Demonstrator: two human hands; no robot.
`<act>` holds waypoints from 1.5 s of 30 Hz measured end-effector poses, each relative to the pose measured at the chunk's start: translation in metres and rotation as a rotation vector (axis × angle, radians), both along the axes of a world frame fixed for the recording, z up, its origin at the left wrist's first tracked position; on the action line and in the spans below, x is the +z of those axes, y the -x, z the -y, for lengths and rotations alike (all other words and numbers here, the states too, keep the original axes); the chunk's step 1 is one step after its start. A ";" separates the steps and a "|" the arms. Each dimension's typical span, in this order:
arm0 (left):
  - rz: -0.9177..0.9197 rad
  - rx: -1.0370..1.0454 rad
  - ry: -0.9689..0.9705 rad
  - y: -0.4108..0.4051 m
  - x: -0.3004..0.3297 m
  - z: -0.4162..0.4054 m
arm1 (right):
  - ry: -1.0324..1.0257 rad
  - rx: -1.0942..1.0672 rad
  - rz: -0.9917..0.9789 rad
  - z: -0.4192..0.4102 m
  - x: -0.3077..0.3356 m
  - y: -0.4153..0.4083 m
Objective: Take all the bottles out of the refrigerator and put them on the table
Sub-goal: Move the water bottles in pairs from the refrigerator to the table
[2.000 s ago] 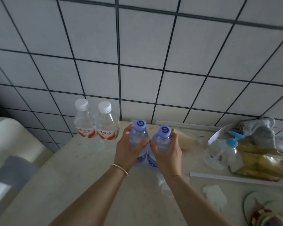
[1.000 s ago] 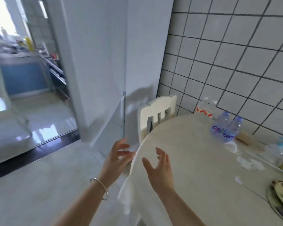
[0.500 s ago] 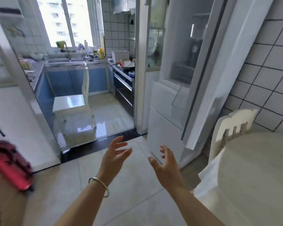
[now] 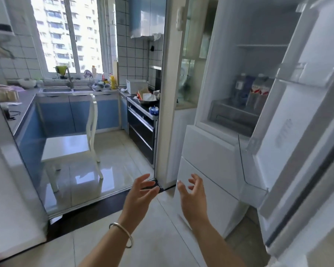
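We face the open refrigerator [image 4: 245, 78], a tall white box with smooth glossy walls, at about two o'clock in the head view. Its door [image 4: 305, 143] swings out at three o'clock, lined with clear, hard plastic bins. Inside, on a glass shelf above a grey translucent drawer [image 4: 231, 114], stand the bottles [image 4: 253, 91]: clear plastic cylinders, some with red-and-white labels and one or two with darker contents, blurred so we cannot count them surely.

Our left hand [image 4: 141, 191] hangs at six o'clock over the pale, polished floor tiles [image 4: 162, 245], its fingers [image 4: 143, 179] spread wide and only slightly bent, holding nothing and touching nothing. A thin, round metal bangle [image 4: 121, 234] circles that wrist. Our right hand [image 4: 194, 191] is just beside it, toward five o'clock, in front of the refrigerator's flat lower drawers; its fingers [image 4: 195, 179] are also open and loosely curved, empty, apart from the drawer front as far as we can tell.

At ten o'clock a white chair [image 4: 69, 145] with a curved back stands before blue cabinet fronts, and a grey counter [image 4: 23, 101] runs to a steel sink [image 4: 56, 90] below the window [image 4: 69, 33].
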State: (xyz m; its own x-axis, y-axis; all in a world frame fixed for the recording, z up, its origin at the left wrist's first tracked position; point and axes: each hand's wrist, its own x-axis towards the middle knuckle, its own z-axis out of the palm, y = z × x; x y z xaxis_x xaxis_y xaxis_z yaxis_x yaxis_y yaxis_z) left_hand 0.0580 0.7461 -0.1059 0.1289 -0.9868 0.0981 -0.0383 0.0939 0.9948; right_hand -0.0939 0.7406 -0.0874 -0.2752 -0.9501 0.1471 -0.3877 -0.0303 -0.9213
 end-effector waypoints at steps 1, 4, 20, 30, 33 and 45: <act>0.003 0.003 -0.008 -0.001 0.001 0.021 | 0.000 -0.024 0.041 0.024 0.003 -0.005; 0.013 -0.009 0.001 -0.003 0.015 0.089 | 0.040 -0.094 0.131 0.093 0.023 -0.011; -0.077 -0.413 0.017 0.057 0.045 0.454 | 0.112 -0.468 0.053 0.395 0.037 0.063; 0.065 -0.865 0.108 0.188 0.078 0.631 | 0.193 -0.794 0.013 0.509 0.073 0.157; 0.087 -0.990 0.153 0.243 0.090 0.659 | 0.258 -0.831 -0.052 0.542 0.092 0.196; 0.025 -0.945 0.137 0.455 0.150 0.768 | 0.408 -1.058 -0.091 0.655 0.121 0.371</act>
